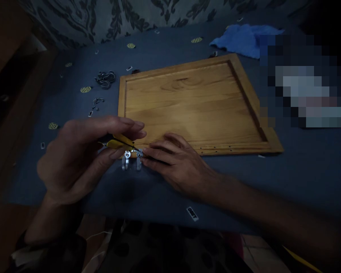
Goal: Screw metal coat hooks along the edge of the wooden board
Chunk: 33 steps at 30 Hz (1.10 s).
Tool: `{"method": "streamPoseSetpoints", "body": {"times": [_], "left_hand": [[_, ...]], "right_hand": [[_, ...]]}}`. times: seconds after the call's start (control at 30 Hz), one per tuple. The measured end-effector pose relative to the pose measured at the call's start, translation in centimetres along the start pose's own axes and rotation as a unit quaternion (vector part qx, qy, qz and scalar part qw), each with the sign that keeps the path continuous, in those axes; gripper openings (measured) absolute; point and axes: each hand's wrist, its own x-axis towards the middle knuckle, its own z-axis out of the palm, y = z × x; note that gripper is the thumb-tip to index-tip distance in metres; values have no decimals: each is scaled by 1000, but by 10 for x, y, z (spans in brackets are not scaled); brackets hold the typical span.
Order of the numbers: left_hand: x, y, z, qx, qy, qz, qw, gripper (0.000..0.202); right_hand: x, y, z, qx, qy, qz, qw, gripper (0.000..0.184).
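Observation:
A wooden panel [182,98] with a raised frame lies on the blue-grey cloth. Two small metal hooks sit at its near left edge: the left hook [126,158] and the right hook [139,159]. My left hand [82,151] is closed round the yellow handle of a screwdriver [121,143]. Its dark shaft points down to the right, at the right hook; whether the tip sits in a screw I cannot make out. My right hand [173,159] lies over the panel's near edge, its fingertips pressed against the right hook. Small dark holes line that edge farther right.
Left of the panel lie a pile of dark metal hooks [105,79] and several small screws [97,101]. A crumpled blue cloth [244,38] is behind the panel at the right. A patterned curtain [116,19] hangs behind. The table's near edge is close to my lap.

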Motion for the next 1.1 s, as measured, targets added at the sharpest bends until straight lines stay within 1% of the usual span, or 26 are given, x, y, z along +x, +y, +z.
{"method": "streamPoseSetpoints", "body": {"times": [0.1, 0.23, 0.27, 0.37, 0.43, 0.5, 0.6, 0.67, 0.73, 0.8, 0.9, 0.93, 1.1], "left_hand": [[-1, 1, 1, -20, 14, 7, 1000, 48], [-1, 1, 1, -24, 22, -26, 999, 46], [0, 0, 1, -21, 24, -19, 999, 45], [3, -2, 1, 15, 45, 30, 998, 40], [5, -1, 3, 60, 77, 39, 994, 33], [5, 3, 6, 97, 107, 14, 989, 26], [2, 6, 9, 109, 126, -30, 986, 27], [-1, 3, 8, 92, 120, -17, 988, 35], [-3, -3, 5, 72, 100, 38, 992, 47], [-4, -9, 2, 65, 95, 59, 992, 55], [-5, -11, 1, 66, 108, 43, 991, 57], [-5, -10, 1, 65, 109, 47, 991, 57], [-3, -11, 0, 67, 74, 76, 992, 57]], "right_hand": [[0, 0, -1, 2, -2, -3, 1000, 29], [0, -1, -1, -6, 4, -5, 1000, 27], [0, -1, 0, -8, 7, -4, 1000, 27], [0, -1, 1, -12, 17, -4, 1000, 27], [-1, -1, 2, -18, 19, -3, 1000, 28], [-1, -1, 3, -24, 16, 0, 1000, 30], [0, -1, 2, -23, 10, 2, 1000, 31], [0, -2, 1, -20, 14, -2, 1000, 31], [1, -2, 1, -17, 16, -7, 1000, 31], [1, -2, 0, -15, 14, -6, 1000, 31], [1, -2, -1, -13, 13, 0, 1000, 31], [1, -2, -2, -11, 16, -2, 1000, 32], [1, -1, 0, -13, 27, -12, 999, 32]]}}
